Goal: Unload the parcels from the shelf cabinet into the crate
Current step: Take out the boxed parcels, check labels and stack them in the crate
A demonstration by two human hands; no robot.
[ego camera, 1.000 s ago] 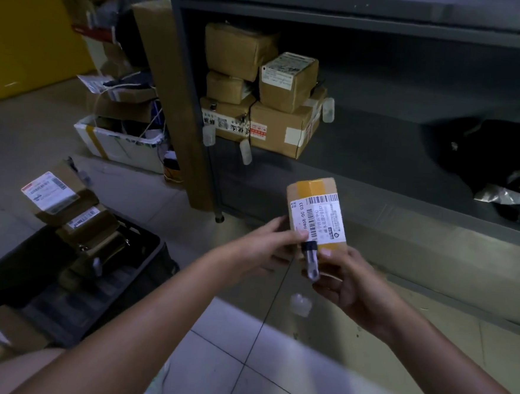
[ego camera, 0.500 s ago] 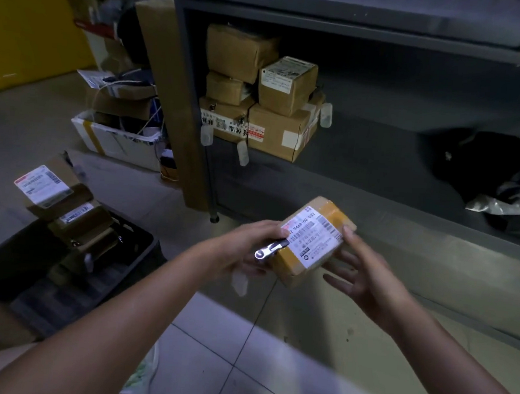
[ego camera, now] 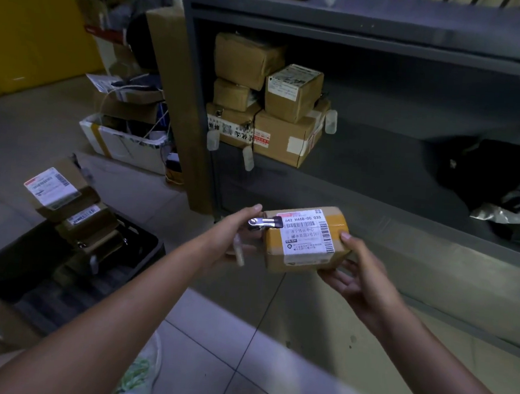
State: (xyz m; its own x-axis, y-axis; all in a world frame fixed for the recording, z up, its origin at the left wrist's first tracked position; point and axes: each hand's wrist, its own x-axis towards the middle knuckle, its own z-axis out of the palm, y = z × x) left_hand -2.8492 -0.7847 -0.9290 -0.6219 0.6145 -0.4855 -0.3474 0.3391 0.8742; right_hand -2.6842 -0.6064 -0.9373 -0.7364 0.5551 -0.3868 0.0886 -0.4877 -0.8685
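Observation:
A small brown parcel [ego camera: 303,240] with a white barcode label lies level between my hands, in front of the grey shelf cabinet [ego camera: 375,198]. My left hand [ego camera: 234,235] grips its left end, where a metal clip [ego camera: 263,222] and a clear tag [ego camera: 239,250] hang. My right hand [ego camera: 361,274] holds the right end, thumb on top and fingers underneath. Several brown parcels [ego camera: 276,115] are stacked at the left of the middle shelf. The black crate [ego camera: 154,244] sits on the floor at lower left and holds several labelled parcels [ego camera: 76,214].
A tall cardboard sheet [ego camera: 167,98] leans on the cabinet's left post. Behind it is an open white box [ego camera: 121,144] of clutter. Dark and silver bags [ego camera: 499,189] lie on the shelf at right. A yellow panel [ego camera: 33,27] stands far left. Tiled floor lies below my arms.
The parcel has turned from upright to lying level with its label up, the clip now at its left end. My right hand let go briefly and now holds the right end.

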